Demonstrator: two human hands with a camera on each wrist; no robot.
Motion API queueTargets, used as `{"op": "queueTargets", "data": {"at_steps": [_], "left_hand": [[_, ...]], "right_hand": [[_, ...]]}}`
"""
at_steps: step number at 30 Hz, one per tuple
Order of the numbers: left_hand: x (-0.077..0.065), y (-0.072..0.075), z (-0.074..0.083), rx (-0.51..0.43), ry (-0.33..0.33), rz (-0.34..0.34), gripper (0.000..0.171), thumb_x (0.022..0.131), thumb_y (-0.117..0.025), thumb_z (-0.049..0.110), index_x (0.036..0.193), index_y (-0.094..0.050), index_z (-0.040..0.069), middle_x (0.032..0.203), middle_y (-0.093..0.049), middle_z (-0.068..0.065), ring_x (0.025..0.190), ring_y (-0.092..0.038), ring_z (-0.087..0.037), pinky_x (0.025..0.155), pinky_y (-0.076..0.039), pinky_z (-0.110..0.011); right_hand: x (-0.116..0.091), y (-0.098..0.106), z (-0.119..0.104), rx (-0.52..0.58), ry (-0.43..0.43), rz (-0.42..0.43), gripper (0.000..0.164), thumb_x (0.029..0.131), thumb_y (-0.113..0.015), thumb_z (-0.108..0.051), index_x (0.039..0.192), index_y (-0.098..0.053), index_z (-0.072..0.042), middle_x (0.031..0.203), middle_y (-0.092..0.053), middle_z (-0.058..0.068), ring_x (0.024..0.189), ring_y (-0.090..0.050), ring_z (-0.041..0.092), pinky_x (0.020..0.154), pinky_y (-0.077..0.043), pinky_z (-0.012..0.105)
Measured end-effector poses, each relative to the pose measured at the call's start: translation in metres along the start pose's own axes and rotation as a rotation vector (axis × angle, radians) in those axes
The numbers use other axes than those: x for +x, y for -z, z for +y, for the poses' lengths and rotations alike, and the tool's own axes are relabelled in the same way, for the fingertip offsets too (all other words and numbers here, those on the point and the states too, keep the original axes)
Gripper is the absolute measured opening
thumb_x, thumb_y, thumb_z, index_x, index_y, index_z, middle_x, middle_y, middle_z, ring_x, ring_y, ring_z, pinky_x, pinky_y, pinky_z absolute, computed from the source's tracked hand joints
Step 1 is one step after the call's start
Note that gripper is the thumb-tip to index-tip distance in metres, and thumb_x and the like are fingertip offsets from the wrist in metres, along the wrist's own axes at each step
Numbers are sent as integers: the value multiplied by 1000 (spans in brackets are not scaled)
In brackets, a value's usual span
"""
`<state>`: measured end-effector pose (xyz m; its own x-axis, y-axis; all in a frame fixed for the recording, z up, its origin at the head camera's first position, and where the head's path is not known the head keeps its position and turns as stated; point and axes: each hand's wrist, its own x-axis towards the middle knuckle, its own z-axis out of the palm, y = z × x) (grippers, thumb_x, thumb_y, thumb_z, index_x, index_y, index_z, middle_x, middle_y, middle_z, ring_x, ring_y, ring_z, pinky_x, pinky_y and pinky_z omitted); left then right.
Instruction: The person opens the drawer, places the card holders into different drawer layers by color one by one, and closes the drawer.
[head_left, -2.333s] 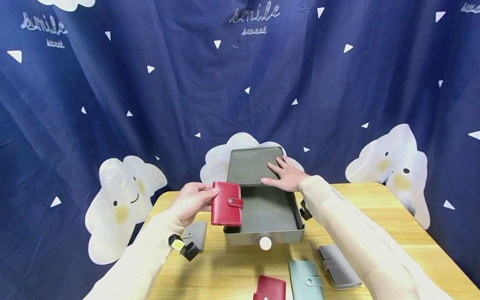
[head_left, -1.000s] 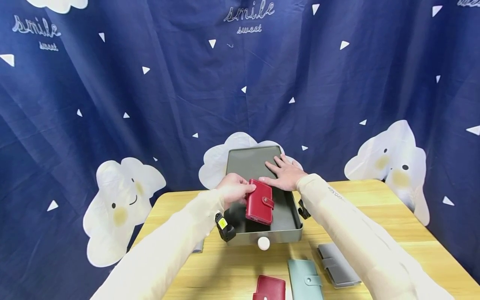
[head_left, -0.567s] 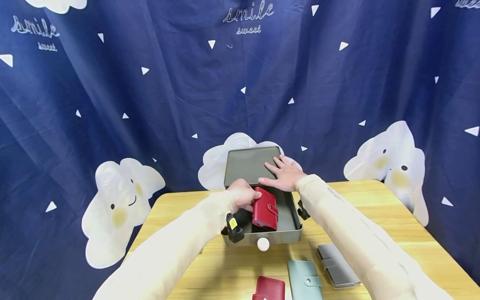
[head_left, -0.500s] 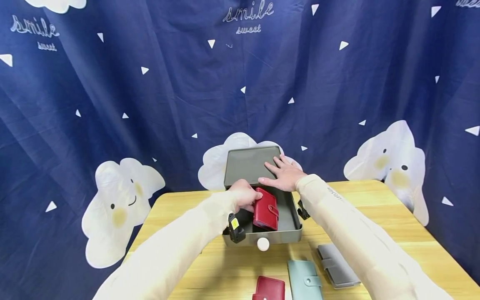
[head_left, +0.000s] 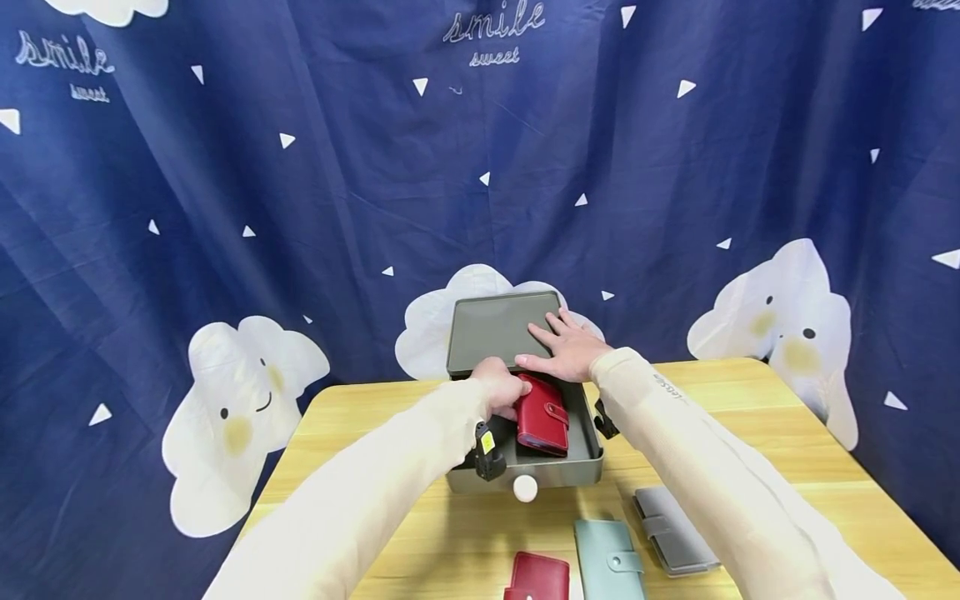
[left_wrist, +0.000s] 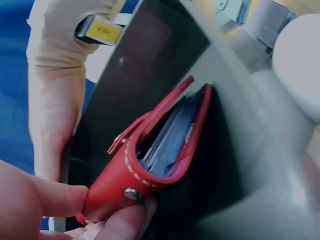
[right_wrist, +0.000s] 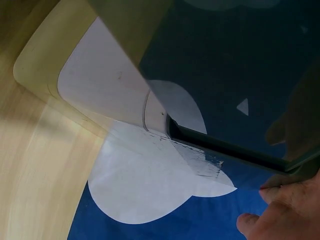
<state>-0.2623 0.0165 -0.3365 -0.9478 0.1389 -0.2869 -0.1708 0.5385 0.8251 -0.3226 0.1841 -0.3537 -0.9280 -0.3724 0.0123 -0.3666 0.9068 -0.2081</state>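
My left hand [head_left: 498,387] pinches a red leather card holder [head_left: 543,417] by its spine edge, inside the grey box [head_left: 562,475]. In the left wrist view, thumb and fingers grip the spine of the card holder [left_wrist: 112,182], and cards show between its covers. It stands tilted low in the box, its snap strap toward the right. My right hand [head_left: 570,348] lies with fingers spread on the raised grey lid [head_left: 491,333], at its right side. The right wrist view shows my right hand [right_wrist: 292,210] at the corner of the glossy lid [right_wrist: 225,65].
A white round knob [head_left: 525,488] sits on the box's front. Nearer on the wooden table [head_left: 435,542] lie a second red card holder [head_left: 542,575], a light green wallet [head_left: 611,558] and a grey wallet [head_left: 675,533]. A blue curtain [head_left: 360,167] hangs behind the table.
My left hand has carried the red card holder from left of the box rightward and down into it, sliding further right lately. My right hand has stayed on the lid.
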Motion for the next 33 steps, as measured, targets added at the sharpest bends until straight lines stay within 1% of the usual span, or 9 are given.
{"op": "queueTargets", "data": {"at_steps": [6,9,14,17,25,33], "left_hand": [[7,-7,-1,189,43,45,33,90,-68,13,113,-57,-8,77,-63,-14,53,-68,-23,55,-56,-29],[9,-10,1,236,53,47,34,90,-68,16,114,-58,-6,74,-64,-13,51,-67,-21,54,-55,-28],[11,-14,4,243,52,49,27,89,-68,16,106,-60,-4,69,-65,-12,51,-68,-20,53,-54,-26],[11,-14,5,242,55,45,26,89,-68,16,104,-60,-4,66,-65,-11,51,-67,-20,53,-54,-26],[10,-14,5,249,62,43,27,89,-68,17,104,-60,-4,62,-66,-10,51,-68,-20,53,-54,-25],[8,-13,5,242,72,37,29,89,-68,17,107,-60,-5,63,-65,-10,51,-68,-20,54,-54,-26]], "right_hand": [[0,-1,2,18,9,3,87,87,-35,-76,153,-28,-19,158,-15,19,146,-2,37,115,-10,52],[0,-3,4,14,13,5,90,86,-33,-78,153,-27,-20,158,-15,19,146,-1,37,115,-9,52],[0,-2,3,10,15,10,88,87,-35,-76,153,-27,-19,158,-15,20,146,-1,38,115,-10,52],[-1,-1,2,0,19,13,85,89,-37,-73,153,-28,-18,157,-15,21,145,-2,39,115,-11,52],[-2,2,-2,0,15,2,83,89,-37,-72,153,-27,-19,158,-15,20,146,-1,38,115,-11,52],[-2,2,-3,7,14,-3,85,89,-36,-73,153,-27,-19,158,-14,20,145,-1,38,115,-11,53]]}}
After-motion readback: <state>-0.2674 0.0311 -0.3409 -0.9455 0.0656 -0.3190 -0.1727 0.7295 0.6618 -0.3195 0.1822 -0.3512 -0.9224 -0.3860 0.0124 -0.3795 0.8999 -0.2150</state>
